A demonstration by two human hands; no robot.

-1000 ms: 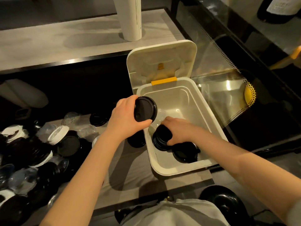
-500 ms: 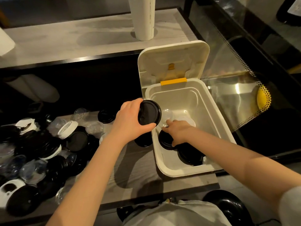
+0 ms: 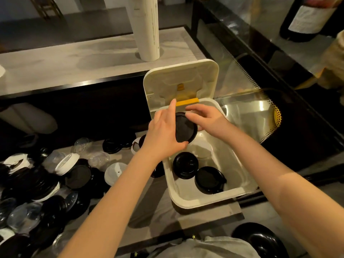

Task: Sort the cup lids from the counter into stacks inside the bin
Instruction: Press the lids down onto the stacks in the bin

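black lid (image 3: 186,127) gripped thumb-to-fingers by L hand (image 3: 163,133) over bin (image 3: 186,203), prob. for handover | R hand (image 3: 206,118) fingers laid at rim, grasp can't be told

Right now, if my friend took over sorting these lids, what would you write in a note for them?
Left hand: grips a black lid above the bin, thumb under its rim.
Right hand: fingers touch that lid's upper rim; whether they grip it is unclear.
Done: a black stack and a second black stack sit in the bin's near end.
Left: place the held lid, then sort the mixed pile of black, white and clear lids on the counter.
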